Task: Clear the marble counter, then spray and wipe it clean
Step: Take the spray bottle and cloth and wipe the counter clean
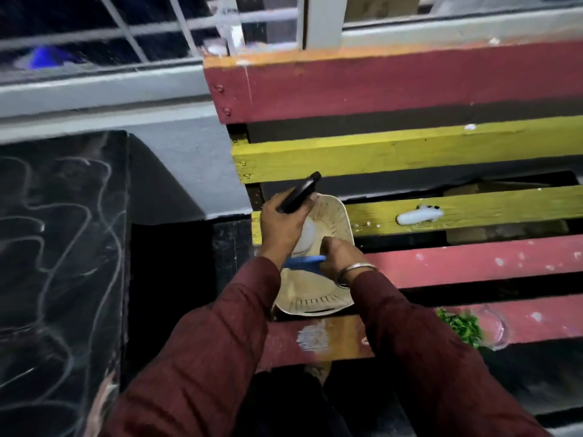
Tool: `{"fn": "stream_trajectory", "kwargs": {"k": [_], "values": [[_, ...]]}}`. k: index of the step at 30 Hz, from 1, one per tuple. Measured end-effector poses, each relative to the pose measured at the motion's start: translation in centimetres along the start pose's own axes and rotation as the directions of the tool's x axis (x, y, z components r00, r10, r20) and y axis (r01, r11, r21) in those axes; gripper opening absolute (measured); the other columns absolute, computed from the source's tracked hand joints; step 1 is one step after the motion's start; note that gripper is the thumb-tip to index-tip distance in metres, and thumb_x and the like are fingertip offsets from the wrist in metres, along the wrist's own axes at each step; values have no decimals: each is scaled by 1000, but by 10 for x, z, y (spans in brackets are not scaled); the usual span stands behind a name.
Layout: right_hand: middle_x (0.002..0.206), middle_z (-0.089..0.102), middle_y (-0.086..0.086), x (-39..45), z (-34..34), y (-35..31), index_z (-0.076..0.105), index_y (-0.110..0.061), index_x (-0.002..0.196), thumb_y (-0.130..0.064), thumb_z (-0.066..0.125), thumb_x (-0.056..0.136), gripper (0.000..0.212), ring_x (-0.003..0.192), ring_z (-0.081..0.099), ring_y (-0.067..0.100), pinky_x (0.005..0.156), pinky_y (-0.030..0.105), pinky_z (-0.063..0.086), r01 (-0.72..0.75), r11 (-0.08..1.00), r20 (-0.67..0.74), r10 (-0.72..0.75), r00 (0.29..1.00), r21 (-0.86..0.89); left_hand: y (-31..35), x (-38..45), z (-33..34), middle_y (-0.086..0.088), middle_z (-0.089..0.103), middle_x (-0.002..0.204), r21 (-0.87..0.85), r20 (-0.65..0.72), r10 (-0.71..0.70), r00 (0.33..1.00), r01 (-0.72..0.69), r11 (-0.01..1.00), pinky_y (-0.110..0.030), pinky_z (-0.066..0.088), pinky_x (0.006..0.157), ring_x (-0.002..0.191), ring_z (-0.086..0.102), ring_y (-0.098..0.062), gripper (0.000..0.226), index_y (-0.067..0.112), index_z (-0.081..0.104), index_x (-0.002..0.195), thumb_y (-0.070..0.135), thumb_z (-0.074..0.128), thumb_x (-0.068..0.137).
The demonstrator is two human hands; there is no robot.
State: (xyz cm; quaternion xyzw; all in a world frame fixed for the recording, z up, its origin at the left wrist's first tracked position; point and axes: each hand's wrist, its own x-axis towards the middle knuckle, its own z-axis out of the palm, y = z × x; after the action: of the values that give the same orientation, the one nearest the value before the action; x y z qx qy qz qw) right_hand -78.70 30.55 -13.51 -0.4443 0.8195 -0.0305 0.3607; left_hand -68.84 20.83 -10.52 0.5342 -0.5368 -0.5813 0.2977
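The black marble counter [56, 247] with pale veins fills the left side. To its right, a cream perforated basket [318, 298] rests on a slatted wooden rack [441, 152] painted red and yellow. My left hand [284, 225] grips a black flat object [301, 192], like a phone, over the basket's far rim. My right hand [339, 257] holds a blue flat item [304, 263] across the basket. A white rounded thing [307, 236] lies inside the basket, partly hidden by my hands.
A clear bag of green leaves [470, 326] lies on the near red slat. A white smear [416, 214] marks a yellow slat. A grey window ledge [94, 96] and metal bars [132, 29] run along the back. A dark gap separates counter and rack.
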Motion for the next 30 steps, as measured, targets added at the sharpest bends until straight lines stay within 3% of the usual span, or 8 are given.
{"fn": "stream_trajectory", "kwargs": {"k": [6, 11, 15, 18, 22, 26, 28, 30], "values": [[96, 71, 12, -53, -71, -46, 73, -19, 99, -14, 63, 77, 25, 92, 64, 30, 65, 25, 40, 199, 976, 25, -197, 980, -84, 100, -32, -53, 7, 56, 71, -124, -128, 80, 989, -96, 988, -13, 41, 58, 55, 49, 6, 17, 22, 71, 80, 14, 82, 91], [86, 72, 10, -81, -103, -83, 73, -19, 91, -19, 66, 74, 18, 85, 65, 30, 66, 31, 48, 294, 954, -129, -299, 946, -56, 166, -54, -110, 11, 67, 75, -311, -292, 47, 955, -141, 940, -11, 48, 67, 61, 60, 7, 13, 18, 75, 89, 9, 84, 88], [77, 69, 4, -97, -118, -114, 71, -21, 86, -9, 58, 74, 21, 73, 59, 22, 60, 25, 39, 328, 933, -198, -297, 934, 147, 199, -73, -157, 20, 67, 61, -355, -362, 63, 930, -200, 913, -5, 46, 61, 56, 60, 13, 19, 23, 67, 85, 13, 81, 91], [71, 58, 3, -110, -118, -152, 66, -6, 82, -7, 63, 76, 7, 68, 50, 17, 58, 28, 35, 353, 861, -265, -267, 926, 366, 217, -90, -199, 6, 52, 63, -349, -402, 93, 911, -246, 904, -20, 41, 56, 49, 48, -2, 25, 18, 62, 77, 21, 82, 92], [75, 58, 3, -139, -108, -215, 67, -6, 86, -9, 66, 77, 9, 65, 51, 16, 62, 28, 40, 395, 676, -289, -270, 918, 622, 223, -110, -263, 8, 59, 75, -284, -410, 136, 902, -268, 920, -9, 41, 56, 52, 51, 6, 25, 5, 75, 104, 28, 79, 94], [79, 65, 5, -166, -78, -292, 66, -16, 77, -10, 69, 74, 7, 71, 60, 20, 68, 33, 48, 387, 538, -265, -292, 919, 749, 215, -140, -340, 8, 69, 94, -281, -412, 120, 903, -251, 926, -5, 45, 65, 77, 60, -1, 24, 16, 72, 103, 34, 80, 91], [85, 65, 10, -181, -59, -333, 65, -15, 80, -2, 64, 80, 13, 77, 60, 23, 70, 34, 48, 384, 485, -256, -311, 915, 786, 207, -150, -385, 5, 66, 93, -276, -415, 126, 901, -256, 926, -8, 45, 66, 77, 57, -6, 31, 10, 71, 107, 34, 81, 89], [84, 65, 11, -198, -38, -376, 64, -15, 83, 2, 60, 83, 18, 77, 59, 25, 69, 35, 48, 364, 447, -240, -310, 920, 817, 204, -168, -430, 4, 64, 89, -250, -415, 161, 896, -282, 926, -9, 45, 69, 74, 57, -3, 13, 12, 72, 102, 21, 77, 94]]}}
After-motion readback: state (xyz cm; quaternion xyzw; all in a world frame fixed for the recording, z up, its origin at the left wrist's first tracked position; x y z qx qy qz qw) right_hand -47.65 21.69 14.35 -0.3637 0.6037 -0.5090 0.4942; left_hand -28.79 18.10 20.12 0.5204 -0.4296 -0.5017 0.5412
